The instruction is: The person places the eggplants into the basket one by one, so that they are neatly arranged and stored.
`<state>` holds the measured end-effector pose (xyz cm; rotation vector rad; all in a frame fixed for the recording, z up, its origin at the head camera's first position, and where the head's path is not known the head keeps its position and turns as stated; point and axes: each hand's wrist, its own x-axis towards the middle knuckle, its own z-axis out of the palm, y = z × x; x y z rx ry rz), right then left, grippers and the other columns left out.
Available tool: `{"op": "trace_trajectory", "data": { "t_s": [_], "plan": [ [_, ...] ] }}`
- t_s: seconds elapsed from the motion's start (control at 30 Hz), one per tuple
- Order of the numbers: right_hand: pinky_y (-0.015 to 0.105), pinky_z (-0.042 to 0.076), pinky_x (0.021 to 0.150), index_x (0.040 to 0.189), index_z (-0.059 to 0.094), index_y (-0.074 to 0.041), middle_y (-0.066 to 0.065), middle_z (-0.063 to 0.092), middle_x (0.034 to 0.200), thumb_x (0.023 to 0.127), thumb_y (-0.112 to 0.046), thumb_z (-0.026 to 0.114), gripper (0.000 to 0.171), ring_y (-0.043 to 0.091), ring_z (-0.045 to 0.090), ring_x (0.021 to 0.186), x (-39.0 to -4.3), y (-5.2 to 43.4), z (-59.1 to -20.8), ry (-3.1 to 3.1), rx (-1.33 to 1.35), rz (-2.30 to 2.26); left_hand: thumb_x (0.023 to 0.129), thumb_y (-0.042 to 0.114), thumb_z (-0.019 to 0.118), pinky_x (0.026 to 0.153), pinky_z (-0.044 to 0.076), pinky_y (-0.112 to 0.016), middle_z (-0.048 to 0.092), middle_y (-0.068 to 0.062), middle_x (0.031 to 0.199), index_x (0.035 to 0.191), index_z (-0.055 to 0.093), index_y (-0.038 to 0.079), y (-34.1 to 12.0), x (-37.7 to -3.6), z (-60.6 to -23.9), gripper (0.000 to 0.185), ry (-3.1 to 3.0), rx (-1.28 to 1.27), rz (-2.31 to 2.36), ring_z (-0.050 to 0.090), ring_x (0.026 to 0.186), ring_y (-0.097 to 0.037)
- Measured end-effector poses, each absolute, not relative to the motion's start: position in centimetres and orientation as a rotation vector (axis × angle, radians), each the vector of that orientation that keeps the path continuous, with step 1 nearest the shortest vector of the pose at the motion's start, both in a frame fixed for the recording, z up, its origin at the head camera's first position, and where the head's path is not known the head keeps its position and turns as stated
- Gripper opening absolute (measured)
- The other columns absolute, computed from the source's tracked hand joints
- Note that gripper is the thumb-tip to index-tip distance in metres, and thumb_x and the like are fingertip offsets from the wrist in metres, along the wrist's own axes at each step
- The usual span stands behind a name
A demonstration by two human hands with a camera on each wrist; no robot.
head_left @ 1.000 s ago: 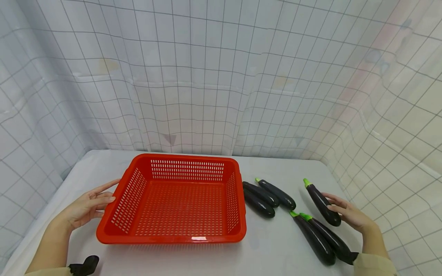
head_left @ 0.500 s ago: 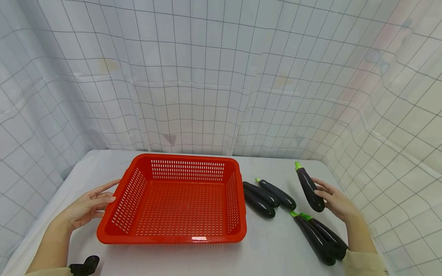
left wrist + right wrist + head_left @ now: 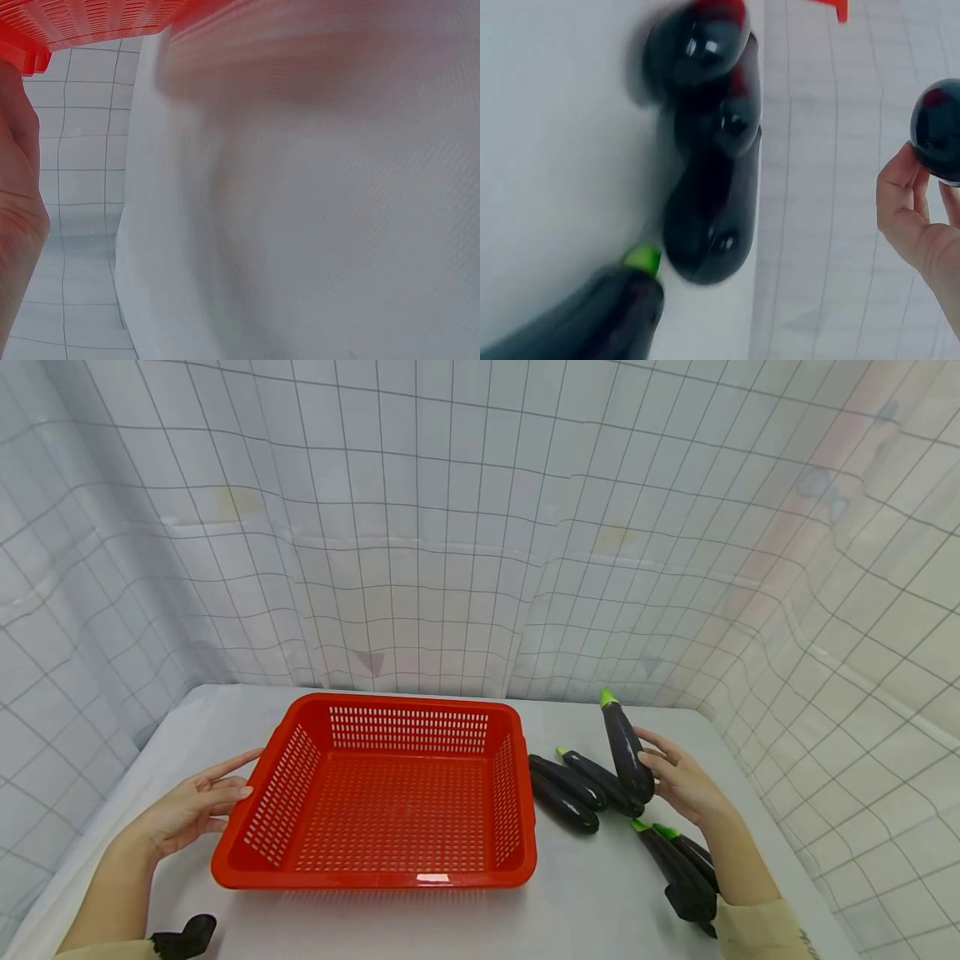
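My right hand holds a dark eggplant with a green stem end, thumb and fingers on either side of its lower part. It is raised, stem end pointing up and away. The right wrist view shows the rounded end of this eggplant in the fingers. Below and left lie three more eggplants beside the basket; two others lie nearer the right forearm, partly covered by it. On the left, my left hand touches the rim of a red plastic basket with loosely extended fingers.
The basket stands on a white-covered table, its perforated floor bare. White grid-patterned curtains close off the back and both sides. A black wrist-worn piece shows at the left forearm.
My right hand has carried the eggplant up and to the left, from the right side of the table to over the group beside the basket. The left hand and basket have stayed put.
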<state>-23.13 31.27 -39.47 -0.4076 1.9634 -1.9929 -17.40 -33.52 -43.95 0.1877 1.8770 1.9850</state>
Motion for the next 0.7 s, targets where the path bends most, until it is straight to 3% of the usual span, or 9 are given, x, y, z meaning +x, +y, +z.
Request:
{"op": "trace_trajectory", "data": {
  "t_s": [0.3,0.7],
  "plan": [
    [0.033,0.05,0.075,0.144,0.02,-0.011,-0.002,0.056,0.113,0.096,-0.009,0.044,0.053,0.013,0.06,0.093,-23.3,26.3,-38.1,1.922,-0.387,-2.007,0.097,0.015,0.042,0.076,0.053,-0.043,0.065,0.013,0.107,0.119,0.049,0.05,-33.5,-17.3,-43.9,0.042,1.905,0.16,1.977,0.064,0.093,-0.016],
    [0.041,0.05,0.08,0.143,0.024,-0.016,0.013,0.049,0.121,0.093,-0.01,0.051,0.057,0.02,0.06,0.091,-22.6,19.4,-36.7,1.924,-0.332,-2.002,0.097,0.014,0.042,0.075,0.053,-0.043,0.065,0.012,0.106,0.121,0.05,0.048,-33.4,-17.2,-43.9,0.042,1.919,0.155,1.988,0.065,0.093,-0.016]
  ]
}}
